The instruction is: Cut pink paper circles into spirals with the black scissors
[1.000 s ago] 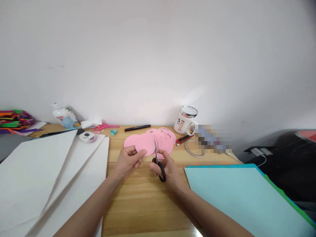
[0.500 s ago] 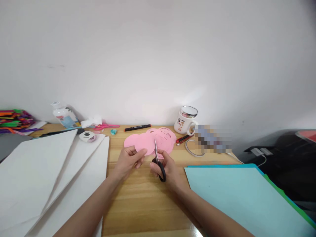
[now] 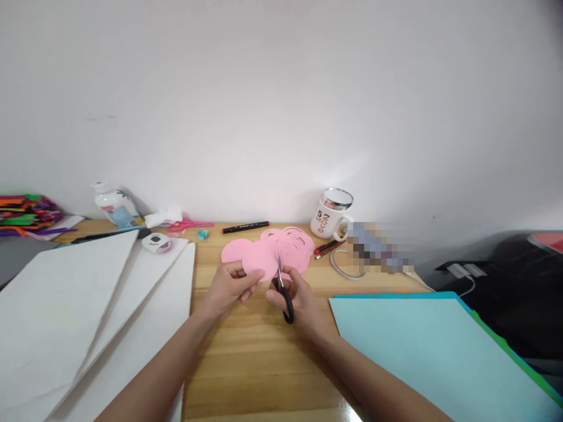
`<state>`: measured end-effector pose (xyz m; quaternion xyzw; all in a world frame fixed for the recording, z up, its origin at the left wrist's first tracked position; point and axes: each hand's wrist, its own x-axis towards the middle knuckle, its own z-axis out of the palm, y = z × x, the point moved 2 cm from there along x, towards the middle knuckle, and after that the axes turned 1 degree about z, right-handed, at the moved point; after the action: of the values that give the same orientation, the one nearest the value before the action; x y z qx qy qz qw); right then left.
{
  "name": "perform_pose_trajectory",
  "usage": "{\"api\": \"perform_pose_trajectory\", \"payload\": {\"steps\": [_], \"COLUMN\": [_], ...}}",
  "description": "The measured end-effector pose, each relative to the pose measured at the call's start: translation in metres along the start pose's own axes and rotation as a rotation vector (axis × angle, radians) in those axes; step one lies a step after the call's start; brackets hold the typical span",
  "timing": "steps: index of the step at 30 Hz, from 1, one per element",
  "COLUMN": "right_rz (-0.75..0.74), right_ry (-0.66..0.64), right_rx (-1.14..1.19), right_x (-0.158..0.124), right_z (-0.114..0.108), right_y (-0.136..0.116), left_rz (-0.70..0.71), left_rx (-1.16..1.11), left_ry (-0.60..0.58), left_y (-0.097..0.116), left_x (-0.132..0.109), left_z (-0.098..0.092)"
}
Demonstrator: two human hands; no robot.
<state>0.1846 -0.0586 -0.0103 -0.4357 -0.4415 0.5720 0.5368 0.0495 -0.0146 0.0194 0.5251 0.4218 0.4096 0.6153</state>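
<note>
My left hand [image 3: 233, 285] pinches the near edge of a round pink paper piece [image 3: 260, 258] between thumb and fingers. In my right hand [image 3: 297, 299] are black-handled scissors [image 3: 285, 302], their blades pointing up and away along the right edge of that piece. How far the blades are apart cannot be made out clearly. Behind and to the right lie more pink paper cut-outs [image 3: 297, 246], some with holes and slits. Another rounded pink piece [image 3: 231, 251] shows behind my left fingers.
White sheets [image 3: 162, 316] cover the left side; a correction tape [image 3: 157, 242] lies on them. Light blue sheets [image 3: 404, 340] lie at right. Along the wall are a white bottle [image 3: 116, 205], pink scissors [image 3: 189, 224], a black marker [image 3: 245, 227] and a mug [image 3: 329, 214].
The round pink piece has shifted slightly to the right and down, toward the blades. The scissors have turned a little in my right hand; both hands keep their hold.
</note>
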Motion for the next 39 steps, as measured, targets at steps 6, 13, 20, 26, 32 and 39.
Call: {"api": "perform_pose_trajectory", "payload": {"steps": [6,13,20,26,32,39], "right_rz": [0.008,0.013,0.007,0.003,-0.008,-0.001], "right_ry": [0.026,0.023,0.041,0.049,0.028,0.026], "right_rx": [-0.016,-0.027,-0.067,-0.108,-0.087,-0.092], "right_x": [-0.0001,-0.0014,-0.0012,-0.0014,-0.0020,-0.0017], "right_z": [0.0007,-0.0005,-0.0008,-0.0004,-0.0016,-0.0006], "right_y": [-0.0011,0.0004,-0.0024,-0.0024,-0.0013,-0.0019], "left_rz": [0.003,0.025,0.047,0.061,0.051,0.065], "left_rx": [-0.008,-0.023,-0.028,-0.006,-0.002,-0.031], "left_ry": [-0.014,-0.026,-0.009,0.001,0.018,0.038], "left_y": [-0.0014,-0.0027,-0.0027,-0.0003,0.0005,0.0005], "left_x": [0.0010,0.0015,0.0015,0.0014,0.0012,0.0020], "left_z": [-0.0001,-0.0012,-0.0018,-0.0017,-0.0015,-0.0026]}}
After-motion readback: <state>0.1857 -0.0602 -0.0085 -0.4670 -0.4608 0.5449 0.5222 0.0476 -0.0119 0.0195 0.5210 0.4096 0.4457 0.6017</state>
